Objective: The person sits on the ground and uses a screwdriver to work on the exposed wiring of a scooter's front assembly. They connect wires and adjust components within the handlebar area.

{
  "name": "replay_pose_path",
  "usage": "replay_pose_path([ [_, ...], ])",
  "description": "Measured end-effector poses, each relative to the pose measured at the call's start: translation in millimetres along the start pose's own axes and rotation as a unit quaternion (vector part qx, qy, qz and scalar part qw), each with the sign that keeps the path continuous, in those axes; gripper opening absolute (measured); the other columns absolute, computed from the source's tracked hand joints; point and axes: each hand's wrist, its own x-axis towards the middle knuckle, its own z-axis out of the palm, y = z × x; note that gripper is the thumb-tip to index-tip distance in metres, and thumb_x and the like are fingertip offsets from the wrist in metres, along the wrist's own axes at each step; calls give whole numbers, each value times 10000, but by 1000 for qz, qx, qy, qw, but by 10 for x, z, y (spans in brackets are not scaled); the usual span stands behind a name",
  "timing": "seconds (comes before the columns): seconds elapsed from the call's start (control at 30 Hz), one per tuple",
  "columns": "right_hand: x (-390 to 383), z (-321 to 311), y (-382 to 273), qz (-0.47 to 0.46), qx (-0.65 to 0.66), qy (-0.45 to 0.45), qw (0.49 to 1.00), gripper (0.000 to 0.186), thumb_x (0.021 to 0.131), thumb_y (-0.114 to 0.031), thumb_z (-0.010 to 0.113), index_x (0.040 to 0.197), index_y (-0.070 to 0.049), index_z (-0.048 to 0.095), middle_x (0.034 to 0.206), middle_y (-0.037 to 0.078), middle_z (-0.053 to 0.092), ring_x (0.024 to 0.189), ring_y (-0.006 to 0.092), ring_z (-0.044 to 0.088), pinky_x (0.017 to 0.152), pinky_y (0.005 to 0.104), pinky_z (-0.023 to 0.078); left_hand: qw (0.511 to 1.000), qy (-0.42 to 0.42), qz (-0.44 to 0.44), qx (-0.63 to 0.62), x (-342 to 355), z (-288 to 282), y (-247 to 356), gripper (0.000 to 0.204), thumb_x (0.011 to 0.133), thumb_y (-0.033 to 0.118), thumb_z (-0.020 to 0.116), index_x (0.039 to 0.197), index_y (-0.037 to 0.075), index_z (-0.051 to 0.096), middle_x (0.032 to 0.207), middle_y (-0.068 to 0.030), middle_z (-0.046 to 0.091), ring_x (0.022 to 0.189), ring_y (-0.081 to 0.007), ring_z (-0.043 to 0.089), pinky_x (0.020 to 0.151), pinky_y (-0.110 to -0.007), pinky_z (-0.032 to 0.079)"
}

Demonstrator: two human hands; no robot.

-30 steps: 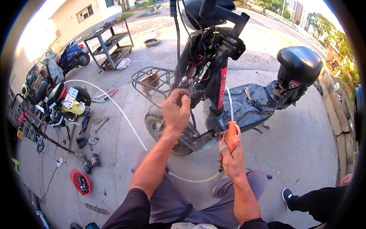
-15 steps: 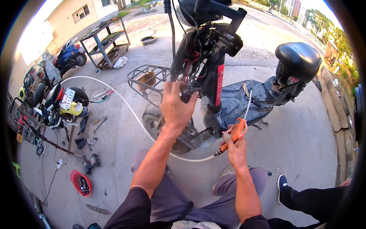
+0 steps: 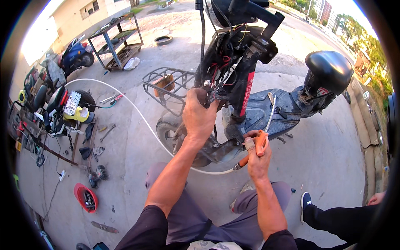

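Note:
In front of me stands an electric scooter (image 3: 246,93) with its front panel off and a bundle of red and black wires (image 3: 218,71) exposed. My left hand (image 3: 201,118) is closed around a dark wired part (image 3: 214,96) low on the front column; the fingers partly hide it. My right hand (image 3: 259,162) grips an orange air blow gun (image 3: 260,143), thumb on its near side. Its long thin nozzle (image 3: 271,114) points up and away over the scooter's footboard (image 3: 266,108). A pale air hose (image 3: 139,114) runs from the gun's base, curving off to the left.
A red bowl of metal parts (image 3: 93,198), a wrench (image 3: 107,133) and a power drill (image 3: 99,175) lie on the floor at left. Parked scooters (image 3: 54,100) and a metal rack (image 3: 118,46) stand beyond. A person's leg (image 3: 329,216) reaches in at lower right.
The scooter's front column and my left hand sit slightly further right in view. The blow gun has turned in my right hand; its body now points more toward me. Both hands keep their holds.

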Motion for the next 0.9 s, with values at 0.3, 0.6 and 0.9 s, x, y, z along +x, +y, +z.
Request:
replay_pose_path([
  [0.3,585,345,-363,-99,58,-55,992,140,1010,-41,697,1071,-22,573,1296,119,722,871,92,629,784,267,523,993,-32,-24,-114,41,37,-227,279,932,14,764,1178,-35,643,1023,-71,697,867,-132,660,787,-318,569],
  [0.6,704,570,-30,-62,114,-104,986,220,956,18,749,1093,-30,583,1362,176,708,1052,106,646,904,279,538,982,-81,-57,-164,73,-53,-90,309,942,11,767,1198,-23,599,986,-46,662,878,-95,634,753,-275,546],
  [0.9,698,567,-87,-2,145,-104,984,207,963,-15,756,1078,-48,587,1321,133,748,778,50,617,647,234,521,978,20,180,-108,-29,-65,-70,383,801,-55,609,1171,36,573,1164,-103,460,1014,-196,485,829,-320,404],
])
